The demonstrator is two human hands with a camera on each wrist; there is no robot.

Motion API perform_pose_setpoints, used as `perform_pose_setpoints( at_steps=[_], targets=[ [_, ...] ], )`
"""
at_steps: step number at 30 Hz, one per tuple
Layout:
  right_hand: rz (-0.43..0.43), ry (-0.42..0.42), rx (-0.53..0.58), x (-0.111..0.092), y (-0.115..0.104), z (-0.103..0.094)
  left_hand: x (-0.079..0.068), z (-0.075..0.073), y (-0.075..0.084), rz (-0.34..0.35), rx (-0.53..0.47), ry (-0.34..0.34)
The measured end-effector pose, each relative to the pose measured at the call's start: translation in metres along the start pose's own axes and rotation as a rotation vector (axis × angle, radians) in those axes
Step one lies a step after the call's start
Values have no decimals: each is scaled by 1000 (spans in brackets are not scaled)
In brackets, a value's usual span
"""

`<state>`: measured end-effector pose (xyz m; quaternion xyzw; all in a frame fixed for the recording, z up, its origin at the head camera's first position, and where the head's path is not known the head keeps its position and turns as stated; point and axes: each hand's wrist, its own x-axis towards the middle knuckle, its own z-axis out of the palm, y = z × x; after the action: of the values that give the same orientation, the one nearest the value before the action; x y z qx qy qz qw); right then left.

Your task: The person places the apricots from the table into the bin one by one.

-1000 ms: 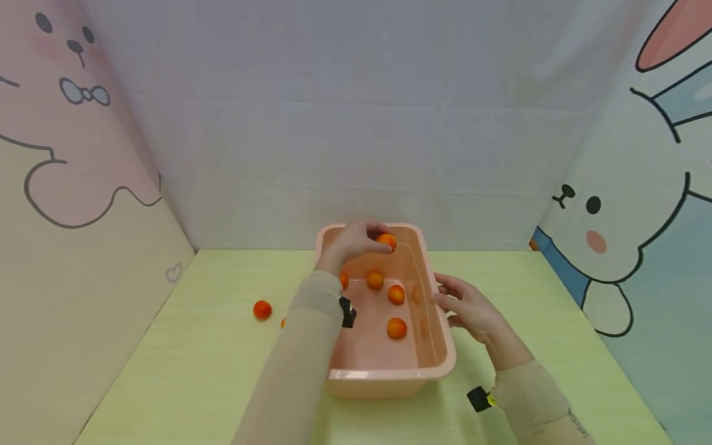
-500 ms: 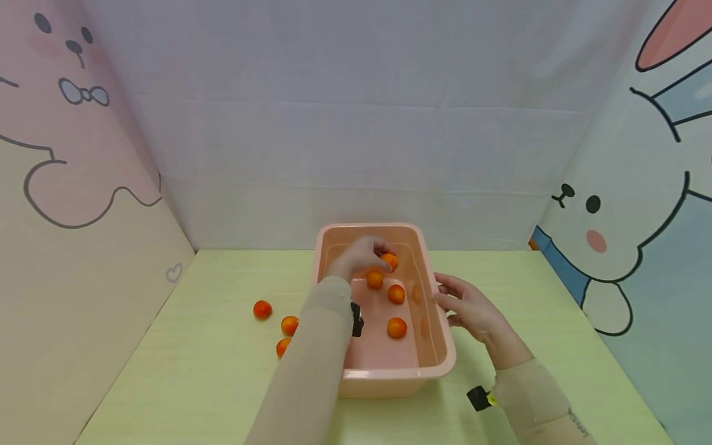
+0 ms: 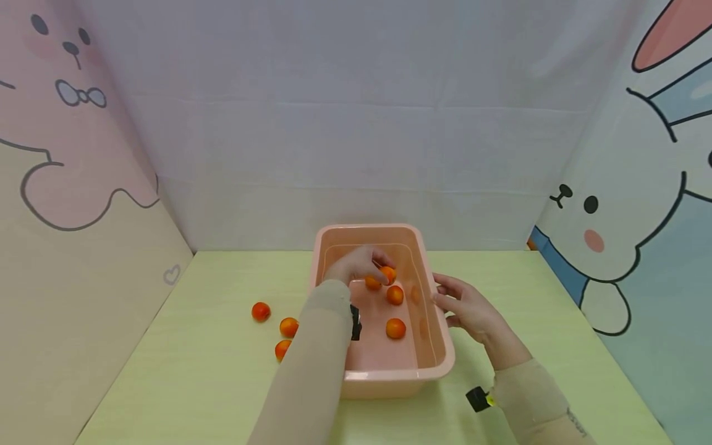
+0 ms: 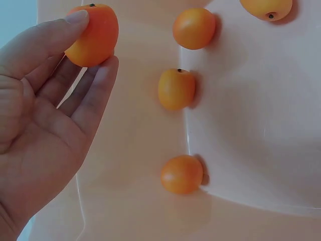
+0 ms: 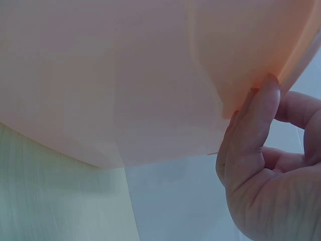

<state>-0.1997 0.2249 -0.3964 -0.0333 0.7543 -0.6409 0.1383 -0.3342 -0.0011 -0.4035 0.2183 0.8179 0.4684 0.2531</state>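
My left hand [image 3: 356, 264] is inside the pink plastic basin [image 3: 384, 374], pinching a small orange fruit [image 4: 94, 37] between thumb and fingertips. In the left wrist view the fruit sits high in the fingers, above the basin's sloping wall. More of these fruits lie on the basin floor, including one near the wall [image 4: 176, 89] and another towards the front [image 3: 395, 328]. At the basin's right side, my right hand [image 3: 470, 308] holds the rim; the right wrist view shows its fingers [image 5: 248, 133] against the outer wall just under the edge.
Several loose fruits lie on the pale yellow-green table [image 3: 189, 371] left of the basin, such as a redder one [image 3: 261, 311]; my left sleeve [image 3: 306, 364] partly covers another [image 3: 282, 350]. A white back curtain [image 3: 356, 123] and printed side panels [image 3: 634, 185] enclose the table.
My left hand has lowered the fruit from rim height at the far end down into the basin. As the sleeve shifted right, more fruits on the table came into sight. The right hand stays put.
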Motion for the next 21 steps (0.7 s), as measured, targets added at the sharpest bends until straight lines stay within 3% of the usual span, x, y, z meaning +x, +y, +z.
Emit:
perform_pose_setpoints(
  at_steps=[11, 15, 21],
  targets=[
    [-34, -22, 30, 0, 1, 2, -4, 2, -1, -65, 14, -19],
    [-36, -22, 31, 0, 1, 2, -5, 2, -1, -60, 41, -23],
    [-40, -21, 31, -1, 1, 2, -4, 1, 2, -23, 84, 30]
  ],
)
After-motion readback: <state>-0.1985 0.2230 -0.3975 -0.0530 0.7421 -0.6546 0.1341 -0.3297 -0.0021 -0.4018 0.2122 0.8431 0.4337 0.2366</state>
